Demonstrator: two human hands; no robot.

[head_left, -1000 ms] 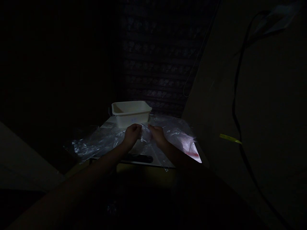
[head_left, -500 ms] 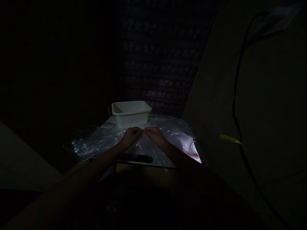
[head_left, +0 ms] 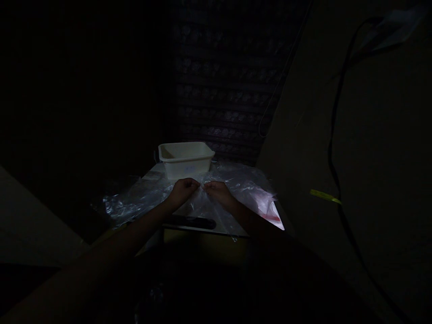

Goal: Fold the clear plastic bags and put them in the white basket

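Observation:
In the dim head view, my left hand [head_left: 184, 191] and my right hand [head_left: 218, 192] face each other over the table, fingertips a small gap apart. Both are closed in a pinch on a thin, clear plastic bag [head_left: 202, 209], which hangs down between them onto the tabletop. Just behind my hands stands a cream rectangular tub [head_left: 187, 168], with nothing showing above its rim. A long black bar [head_left: 194, 222] lies along the table's front edge, below my left hand. Fine detail at the fingertips is lost in the dark.
Crumpled clear plastic [head_left: 124, 207] spreads over the table's left side, and more plastic sheeting [head_left: 248, 177] covers the right. A bright white and red piece [head_left: 272, 217] lies at the right edge. A black cord with a yellow tag [head_left: 324, 196] hangs on the right wall.
My fingertips, touching or nearly so before, have drawn slightly apart, with plastic showing between them. The tub and the black bar stay in place.

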